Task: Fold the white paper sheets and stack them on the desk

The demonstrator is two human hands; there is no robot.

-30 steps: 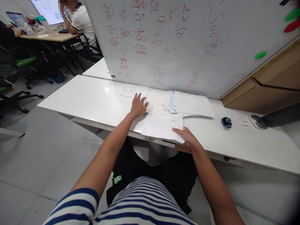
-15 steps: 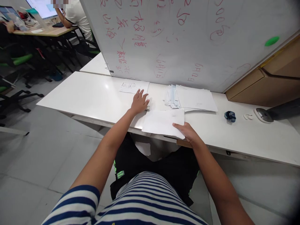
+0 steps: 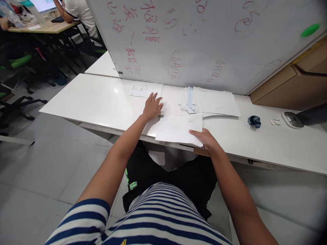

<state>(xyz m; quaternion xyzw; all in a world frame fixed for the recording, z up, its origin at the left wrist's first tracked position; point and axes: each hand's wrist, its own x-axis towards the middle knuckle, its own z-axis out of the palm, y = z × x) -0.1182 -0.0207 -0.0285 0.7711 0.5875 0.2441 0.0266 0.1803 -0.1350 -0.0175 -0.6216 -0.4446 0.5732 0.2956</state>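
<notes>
So it's an office with a long glossy white desk point(image 3: 97, 102) and a big whiteboard point(image 3: 194, 51) standing behind it, red handwriting running sideways. Right hand point(image 3: 205, 139) has a firm pinch on a thin bunch of blank white paper sheets point(image 3: 178, 129), thumb on top at the right corner, other fingers tucked underneath. Those sheets lie at the desk's front edge, poking out over it a bit. Left hand point(image 3: 152, 107) is palm down with fingers spread wide, fingertips right by a white printed sheet point(image 3: 141, 90); can't tell if they're touching it. Some small pale object point(image 3: 161, 114) peeks out beside that palm, too tiny to make out. Just behind the bunch there's a messy white paper pile point(image 3: 217, 102), bluish slips at its left end. Farther right: a crumpled-looking dark blue thing point(image 3: 254, 121) and a brown cardboard box point(image 3: 277, 83).
</notes>
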